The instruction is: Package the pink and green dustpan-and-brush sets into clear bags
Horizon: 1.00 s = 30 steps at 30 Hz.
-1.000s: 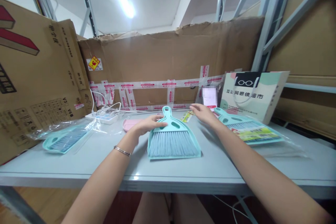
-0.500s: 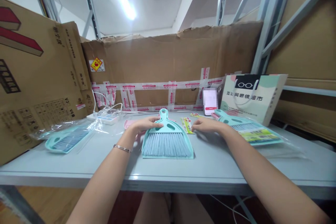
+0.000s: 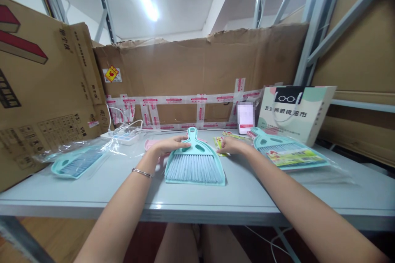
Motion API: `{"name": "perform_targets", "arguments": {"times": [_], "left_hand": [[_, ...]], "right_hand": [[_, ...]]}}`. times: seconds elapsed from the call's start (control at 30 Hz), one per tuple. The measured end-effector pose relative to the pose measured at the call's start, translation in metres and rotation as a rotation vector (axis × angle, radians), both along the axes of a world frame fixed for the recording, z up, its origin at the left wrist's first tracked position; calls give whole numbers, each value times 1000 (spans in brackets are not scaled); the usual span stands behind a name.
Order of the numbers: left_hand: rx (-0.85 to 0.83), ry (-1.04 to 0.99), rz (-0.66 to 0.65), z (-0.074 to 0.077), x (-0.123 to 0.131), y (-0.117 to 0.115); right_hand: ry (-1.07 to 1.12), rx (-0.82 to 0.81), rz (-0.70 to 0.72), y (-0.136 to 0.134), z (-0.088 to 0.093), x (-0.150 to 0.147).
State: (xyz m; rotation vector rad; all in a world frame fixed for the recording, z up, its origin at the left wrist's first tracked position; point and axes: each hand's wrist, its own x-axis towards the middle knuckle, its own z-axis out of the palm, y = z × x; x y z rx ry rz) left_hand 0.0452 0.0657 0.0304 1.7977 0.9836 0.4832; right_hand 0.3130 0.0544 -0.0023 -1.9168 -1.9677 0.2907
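Observation:
A mint-green dustpan with a blue-bristled brush nested in it stands in front of me, handle upward. My left hand holds it at the left of the handle, with the thumb on the front and the fingers partly hidden behind. To the right, my right hand has its fingers pinched at a small yellow-green printed card on the table. Another such card lies just behind. Something pink shows behind my left hand, mostly covered.
On the right lies a bagged mint dustpan set with a printed card, before a paper bag. A phone leans at the back. Leftward are another dustpan set, clear plastic and a power strip. Cardboard boxes wall the table.
My right hand has moved a little left, onto the printed card. My left hand and the dustpan set stay put; the whole view has shifted slightly.

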Motion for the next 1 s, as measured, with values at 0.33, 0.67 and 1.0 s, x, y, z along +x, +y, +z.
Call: {"name": "perform_targets", "arguments": {"times": [0.33,0.67,1.0], "left_hand": [[10,-3,6,1,1,-2],[-148,-161,8,-5,1,4],[-238,-186,104,1,16,-13]], "right_hand": [[-6,-124,-130,-12,12,2],[294,428,-120,-18,26,4],[730,-136,710,-61,44,-18]]}}
